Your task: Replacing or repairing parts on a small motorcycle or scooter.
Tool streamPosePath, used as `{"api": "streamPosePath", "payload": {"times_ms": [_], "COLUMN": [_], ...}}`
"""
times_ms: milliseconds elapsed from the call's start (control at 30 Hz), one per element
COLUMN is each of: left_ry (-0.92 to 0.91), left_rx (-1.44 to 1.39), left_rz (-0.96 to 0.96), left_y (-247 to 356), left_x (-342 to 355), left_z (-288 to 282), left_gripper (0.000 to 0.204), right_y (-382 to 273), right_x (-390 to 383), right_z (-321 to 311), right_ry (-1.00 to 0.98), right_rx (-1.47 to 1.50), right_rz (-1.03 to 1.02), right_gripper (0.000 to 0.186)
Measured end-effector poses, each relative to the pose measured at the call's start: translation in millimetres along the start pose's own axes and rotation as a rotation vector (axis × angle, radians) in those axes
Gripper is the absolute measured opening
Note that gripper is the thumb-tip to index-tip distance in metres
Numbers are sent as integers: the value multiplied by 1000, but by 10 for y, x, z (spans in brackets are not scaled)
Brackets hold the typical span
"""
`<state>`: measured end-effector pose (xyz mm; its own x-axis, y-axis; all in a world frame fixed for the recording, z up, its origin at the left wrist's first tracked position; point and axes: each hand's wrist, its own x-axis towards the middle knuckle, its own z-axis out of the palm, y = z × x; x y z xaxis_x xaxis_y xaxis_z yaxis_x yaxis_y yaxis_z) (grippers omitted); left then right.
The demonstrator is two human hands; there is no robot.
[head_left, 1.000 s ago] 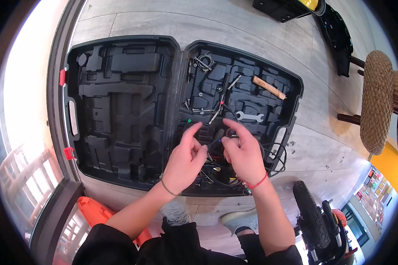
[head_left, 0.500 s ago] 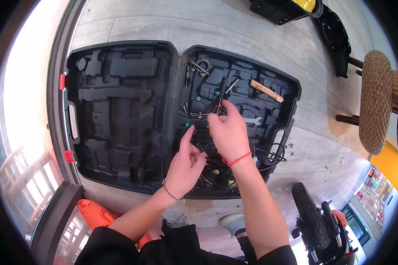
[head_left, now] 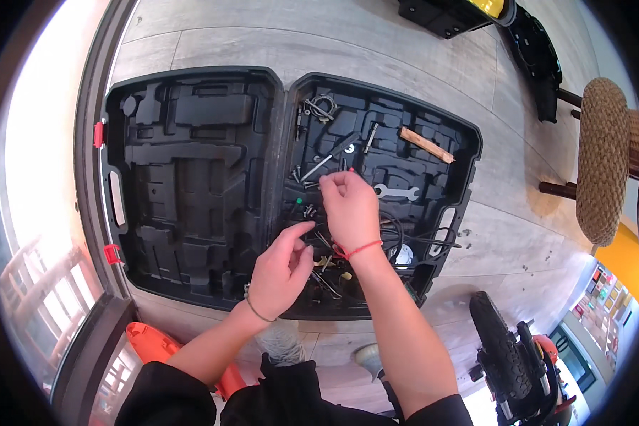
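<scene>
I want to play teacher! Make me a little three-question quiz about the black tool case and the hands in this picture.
1. True or false: the black tool case lies open on the floor.
2. Which hand reaches farther into the case? A) left hand B) right hand
3. Fill in: the silver wrench lies in the ____ half of the case, below the wooden stick.

Key
1. True. Both halves lie flat.
2. B. The right hand, with a red string at its wrist, is up among the small tools; its fingers are pinched together.
3. Right. The left half holds only moulded hollows.
</scene>
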<state>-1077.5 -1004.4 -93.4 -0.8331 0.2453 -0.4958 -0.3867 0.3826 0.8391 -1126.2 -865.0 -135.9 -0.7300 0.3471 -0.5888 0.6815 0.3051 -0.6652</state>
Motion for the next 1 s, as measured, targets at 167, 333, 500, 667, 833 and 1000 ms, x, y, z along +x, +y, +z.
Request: {"api": "streamPosePath", "payload": {"times_ms": [167, 333, 500, 667, 833, 1000], "left_ry": [22, -33, -59, -273, -104, -37], "left_rx": [3, 39, 474, 961, 1053, 714], "left_rz": [21, 68, 364, 306, 318, 299], "left_y": [-34, 61, 227, 208, 229, 216], "left_x": [-7, 141, 510, 675, 603, 575], "left_z": [-93, -32, 74, 92, 113, -34], "left_gripper": [28, 31, 37, 46, 46, 49], "right_y": [55, 231, 99, 115, 217, 297], "right_x": [-284, -535, -548, -599, -575, -470], "right_z": [-215, -403, -449, -428, -555, -676], "right_ry": [-220, -196, -174, -162, -52, -146], "right_rx": [-28, -221, -152, -68, 46, 409], "right_rz": [-59, -156, -93, -102, -161, 1], "right_gripper": [21, 18, 15, 15, 15, 21]}}
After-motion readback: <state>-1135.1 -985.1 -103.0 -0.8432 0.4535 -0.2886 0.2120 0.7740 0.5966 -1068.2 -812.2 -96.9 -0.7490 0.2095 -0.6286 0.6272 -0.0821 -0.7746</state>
